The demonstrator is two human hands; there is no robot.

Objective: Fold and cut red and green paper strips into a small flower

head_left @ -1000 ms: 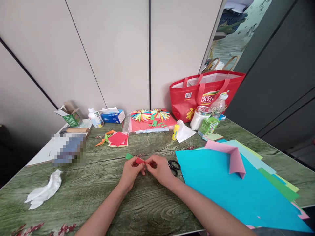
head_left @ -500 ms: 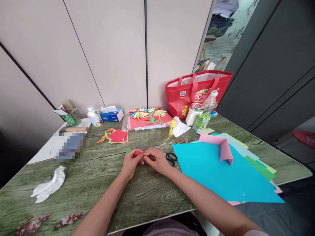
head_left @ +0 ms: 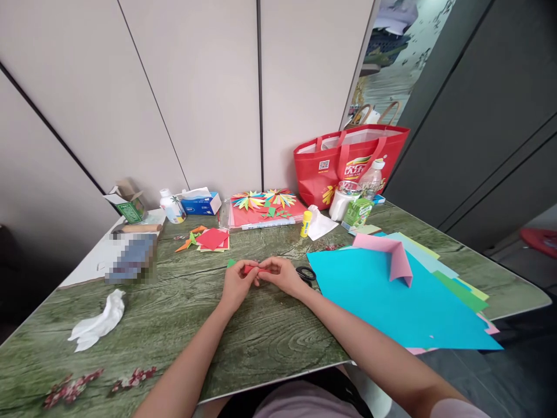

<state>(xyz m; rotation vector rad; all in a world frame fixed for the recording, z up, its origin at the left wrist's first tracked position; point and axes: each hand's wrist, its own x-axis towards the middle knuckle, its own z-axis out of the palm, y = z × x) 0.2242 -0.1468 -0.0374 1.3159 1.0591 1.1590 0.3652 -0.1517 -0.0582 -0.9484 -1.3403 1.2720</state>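
Observation:
A small piece of red paper (head_left: 250,269) is pinched between both hands, just above the table's middle. My left hand (head_left: 237,284) grips its left part, and my right hand (head_left: 282,275) has thumb and fingers closed on its right part. Fingers cover most of the paper, so its folds are hard to make out. A bit of green paper (head_left: 230,263) shows behind my left hand. Black-handled scissors (head_left: 306,274) lie right beside my right hand, their blades hidden by it.
Blue paper sheets (head_left: 365,296) with a folded pink strip (head_left: 401,262) lie at the right. Behind are red paper squares (head_left: 213,238), a glue stick (head_left: 306,224), paper fans (head_left: 249,200), a tissue box (head_left: 200,203) and a red bag (head_left: 315,174). A crumpled tissue (head_left: 100,322) lies left.
More of the red paper shows between my hands, which sit slightly farther apart at the fingertips. The camera view has shifted a little.

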